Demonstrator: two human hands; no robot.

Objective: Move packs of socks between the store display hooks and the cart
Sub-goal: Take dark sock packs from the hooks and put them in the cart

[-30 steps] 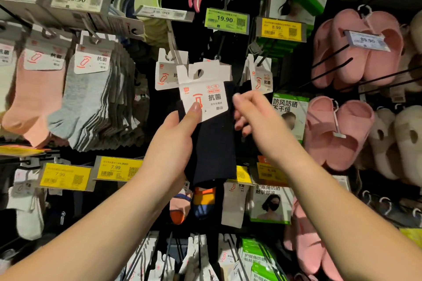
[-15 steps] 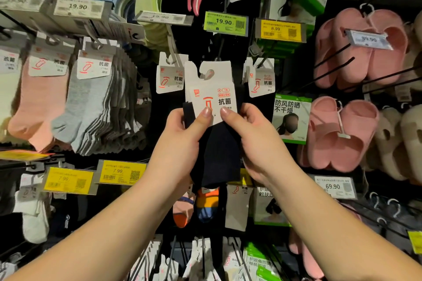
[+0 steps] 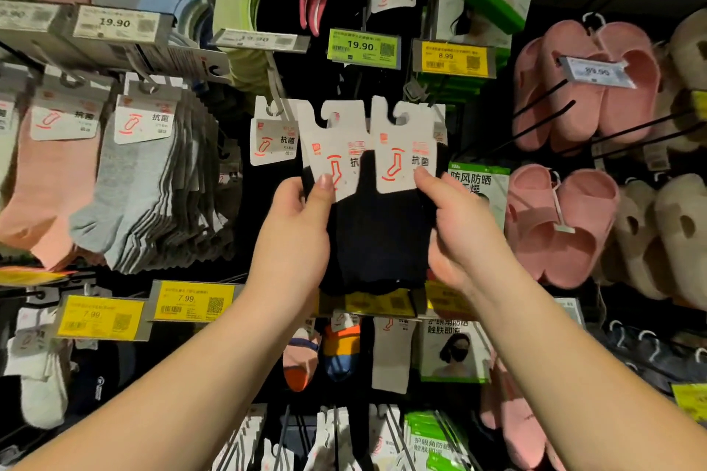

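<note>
In the middle of the frame, the left hand (image 3: pixel 294 237) pinches one black sock pack (image 3: pixel 333 164) and the right hand (image 3: pixel 455 237) pinches another black sock pack (image 3: pixel 401 153); held only by thumbs on card, either could slip and drop.

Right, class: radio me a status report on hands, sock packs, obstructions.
Left hand pinches left black sock pack. Right hand pinches right pack. Both off hooks. Nothing obstructing.

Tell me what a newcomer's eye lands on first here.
Dead centre, the left hand and right hand each hold a black sock pack by its white card, side by side. Pink slippers hang to the right, and a green price tag sits above.
</note>
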